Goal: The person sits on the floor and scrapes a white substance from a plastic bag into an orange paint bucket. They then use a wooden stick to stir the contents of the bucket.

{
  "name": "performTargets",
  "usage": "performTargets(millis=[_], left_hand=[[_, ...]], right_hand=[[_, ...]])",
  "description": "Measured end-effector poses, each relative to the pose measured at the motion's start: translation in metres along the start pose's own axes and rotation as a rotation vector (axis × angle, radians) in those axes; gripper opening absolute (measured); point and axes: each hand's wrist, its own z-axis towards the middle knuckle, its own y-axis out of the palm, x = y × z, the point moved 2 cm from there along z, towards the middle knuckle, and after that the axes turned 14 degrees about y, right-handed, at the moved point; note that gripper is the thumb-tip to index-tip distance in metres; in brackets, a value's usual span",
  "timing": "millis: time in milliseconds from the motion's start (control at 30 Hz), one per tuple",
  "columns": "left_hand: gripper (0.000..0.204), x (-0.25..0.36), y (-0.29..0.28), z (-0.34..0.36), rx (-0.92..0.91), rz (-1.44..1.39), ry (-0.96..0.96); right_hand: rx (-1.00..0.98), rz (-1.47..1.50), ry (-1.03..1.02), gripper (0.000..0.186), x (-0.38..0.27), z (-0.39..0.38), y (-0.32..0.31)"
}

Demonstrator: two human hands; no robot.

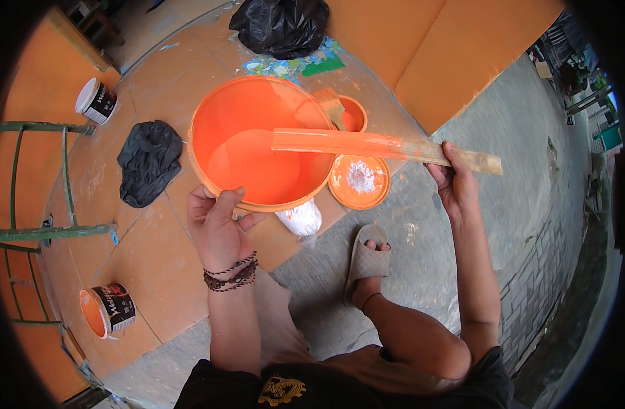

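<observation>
A large orange bucket point(202, 102) with orange paint point(251, 160) in it stands before me on the tiles. My left hand point(220, 221) grips its near rim, thumb over the edge. In my right hand point(455, 180) is a flat wooden stick point(367, 144), held near its bare end. The paint-coated end lies over the bucket's opening, and the stick crosses its right rim. Beyond that rim a paintbrush point(334, 112) rests at a small orange tub point(353, 114). Below the stick sits an orange lid point(360, 198) with white powder on it. A white plastic bag point(302, 218) touches the bucket's near side.
A black cloth point(149, 163) lies left of the bucket, a black plastic bag point(281, 27) beyond it. Two small paint pails, one upper left point(95, 101) and one lower left point(108, 310), stand near a green metal frame point(53, 234). An orange wall corner point(428, 102) rises at far right.
</observation>
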Motion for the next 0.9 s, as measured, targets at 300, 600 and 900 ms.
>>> performTargets(millis=[300, 600, 900], left_hand=[[0.020, -0.001, -0.011, 0.022, 0.003, -0.017, -0.033], [0.019, -0.005, -0.012, 0.034, 0.066, -0.050, -0.107], [0.019, -0.012, -0.014, 0.038, 0.013, -0.055, -0.127]], right_hand=[[0.028, 0.025, 0.020, 0.028, 0.007, 0.009, -0.010], [0.091, 0.068, 0.008, 0.027, 0.004, 0.013, -0.035], [0.110, 0.106, 0.011, 0.027, -0.001, 0.009, -0.067]])
